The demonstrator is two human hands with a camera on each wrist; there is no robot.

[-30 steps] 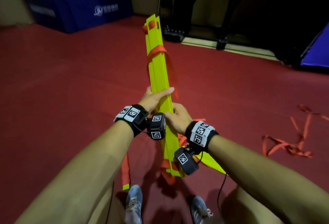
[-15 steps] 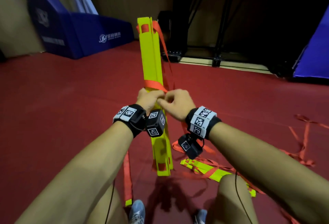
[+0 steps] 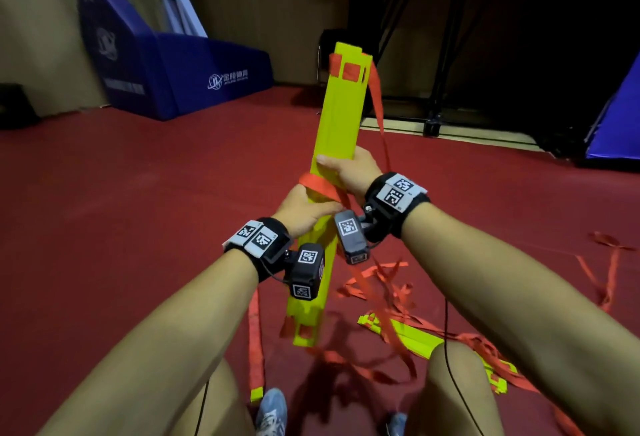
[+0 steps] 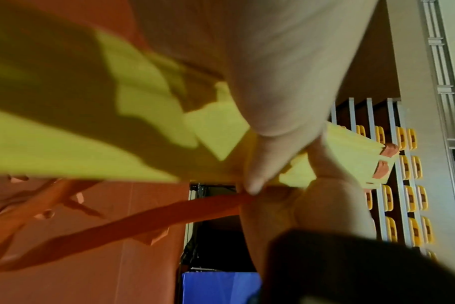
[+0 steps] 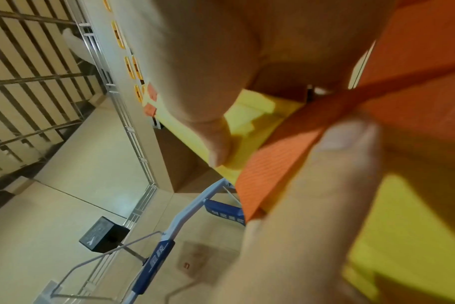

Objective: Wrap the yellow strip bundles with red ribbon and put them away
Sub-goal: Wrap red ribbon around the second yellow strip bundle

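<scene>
A yellow strip bundle (image 3: 337,117) is held nearly upright, leaning slightly right, in front of the person and above a dark red floor (image 3: 138,193). A red ribbon (image 3: 317,184) bands its middle, and more ribbon trails from the top end down the right side. The right hand (image 3: 351,169) wraps around the bundle just above the band, thumb across the front. The left hand (image 3: 304,210) grips it just below, thumb pressed against the ribbon. A second yellow bundle (image 3: 412,337) lies on the floor near the person's right knee among loose ribbons (image 3: 377,283).
</scene>
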